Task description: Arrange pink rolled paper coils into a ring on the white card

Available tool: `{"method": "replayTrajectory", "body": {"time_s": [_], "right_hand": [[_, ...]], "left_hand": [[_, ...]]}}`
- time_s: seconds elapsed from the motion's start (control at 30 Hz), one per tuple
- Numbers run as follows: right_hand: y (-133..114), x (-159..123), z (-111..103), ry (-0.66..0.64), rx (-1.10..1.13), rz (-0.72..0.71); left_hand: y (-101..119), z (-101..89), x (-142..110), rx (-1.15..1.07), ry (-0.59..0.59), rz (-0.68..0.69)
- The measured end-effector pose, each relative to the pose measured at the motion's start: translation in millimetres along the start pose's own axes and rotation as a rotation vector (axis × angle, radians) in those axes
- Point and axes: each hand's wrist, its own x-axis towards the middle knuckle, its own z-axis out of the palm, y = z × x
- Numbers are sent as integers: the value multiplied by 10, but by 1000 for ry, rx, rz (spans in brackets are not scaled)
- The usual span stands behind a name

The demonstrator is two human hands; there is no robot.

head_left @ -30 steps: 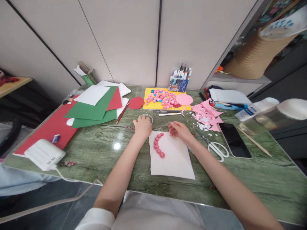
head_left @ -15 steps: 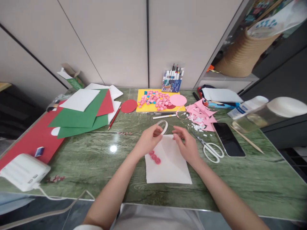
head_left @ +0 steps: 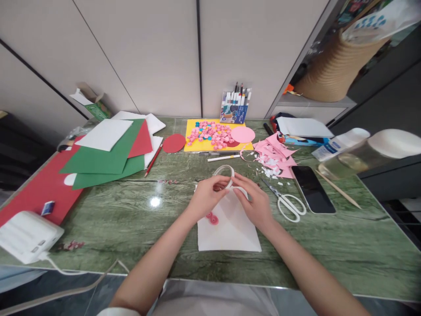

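Observation:
My left hand [head_left: 208, 195] is closed around a thin roll of white tape [head_left: 226, 169], held just above the paper. My right hand [head_left: 255, 199] pinches at the roll's right side, where a short white strip [head_left: 242, 190] shows by its fingertips. Below both hands lies a white sheet of paper [head_left: 230, 237]. On the sheet's left part sit small pink-red paper rounds [head_left: 214, 219], partly hidden behind my left hand.
White-handled scissors [head_left: 291, 208], a phone [head_left: 312, 188] and a wooden stick [head_left: 340, 191] lie to the right. Pink paper scraps [head_left: 274, 151] and a yellow sheet [head_left: 190, 131] with many pink pieces are behind. Green sheets [head_left: 95, 162] and a white device [head_left: 29, 237] are left.
My right hand has moved left and come together with the left hand at the tape roll. The roll has shifted slightly right. The view has moved a little.

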Motion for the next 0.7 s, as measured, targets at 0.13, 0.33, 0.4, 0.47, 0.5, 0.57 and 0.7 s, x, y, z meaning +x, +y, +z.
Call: {"method": "replayTrajectory", "body": {"time_s": [0.13, 0.33, 0.4, 0.47, 0.5, 0.57, 0.7], "right_hand": [[10, -14, 17, -1, 15, -12], [-14, -5, 22, 44, 114, 47], [-10, -2, 20, 76, 53, 49], [6, -1, 17, 117, -52, 5], [15, -2, 16, 133, -109, -32], [29, -2, 12, 136, -218, -113], [4, 5, 7, 74, -351, -197]], "left_hand": [[-35, 31, -4, 24, 58, 6], [14, 51, -25, 217, 96, 93], [14, 82, -40, 309, 93, 136], [-11, 128, -60, 436, 105, 189], [-30, 153, -70, 504, 112, 218], [-71, 197, -89, 619, 122, 276], [-110, 231, -119, 758, 105, 342]]}}
